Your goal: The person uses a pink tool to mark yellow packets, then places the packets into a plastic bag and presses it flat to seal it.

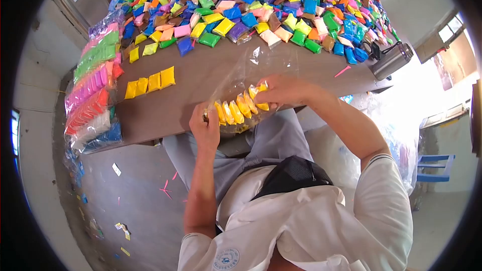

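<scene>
A row of several yellow packets (pixel 241 107) lies in a clear plastic bag (pixel 251 65) at the table's front edge, above my lap. My left hand (pixel 205 120) is closed at the left end of the row, with its fingers round the bag's side. At the right end my right hand (pixel 278 92) grips the last yellow packets, thumb and fingers pressed together. Further left on the table, several more yellow packets (pixel 149 83) lie side by side in a short row.
A large heap of coloured packets (pixel 226 15) covers the table's back. Filled clear bags (pixel 93 85) line the left edge. A metal flask (pixel 393 61) lies tilted at the right, near a pink strip (pixel 342 71). A blue stool (pixel 436 168) stands on the right.
</scene>
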Demonstrator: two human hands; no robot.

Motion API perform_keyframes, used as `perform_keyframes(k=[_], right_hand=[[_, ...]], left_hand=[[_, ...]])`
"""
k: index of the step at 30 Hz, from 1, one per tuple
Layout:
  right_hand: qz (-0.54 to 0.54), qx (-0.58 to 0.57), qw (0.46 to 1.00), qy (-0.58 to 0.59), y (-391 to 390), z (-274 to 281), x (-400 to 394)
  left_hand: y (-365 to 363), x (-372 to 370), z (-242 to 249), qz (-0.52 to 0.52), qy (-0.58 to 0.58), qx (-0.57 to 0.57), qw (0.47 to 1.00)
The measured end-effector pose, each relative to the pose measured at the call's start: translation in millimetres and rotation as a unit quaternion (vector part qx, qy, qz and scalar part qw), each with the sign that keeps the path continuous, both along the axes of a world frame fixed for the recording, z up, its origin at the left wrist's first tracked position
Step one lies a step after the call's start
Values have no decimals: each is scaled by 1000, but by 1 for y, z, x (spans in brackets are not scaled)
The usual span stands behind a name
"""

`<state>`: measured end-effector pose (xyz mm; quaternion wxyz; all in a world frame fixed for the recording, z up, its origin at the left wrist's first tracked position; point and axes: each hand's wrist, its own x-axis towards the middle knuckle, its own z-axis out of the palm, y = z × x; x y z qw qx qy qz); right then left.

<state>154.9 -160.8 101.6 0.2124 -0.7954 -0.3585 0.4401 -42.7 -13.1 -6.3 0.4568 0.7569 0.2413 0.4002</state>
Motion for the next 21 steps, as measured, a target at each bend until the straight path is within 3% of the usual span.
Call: perform_keyframes(k=[6,9,12,15,21], right_hand=[[102,-2,994,-36,11,-12,9],[107,66,986,-109,9,-18,12],[79,-6,993,-88,8,-8,12],[61,-5,996,-63,7,-7,13],[46,114,992,-38,-4,-12,9]], left_hand=[[3,0,-8,-3,-3,4,1000],[2,0,-6,-2,3,-1,1000],[1,0,-6,-7,1,-20,1000],[1,0,-7,-8,1,-16,1000],[1,-1,-3,-6,9,12,1000]])
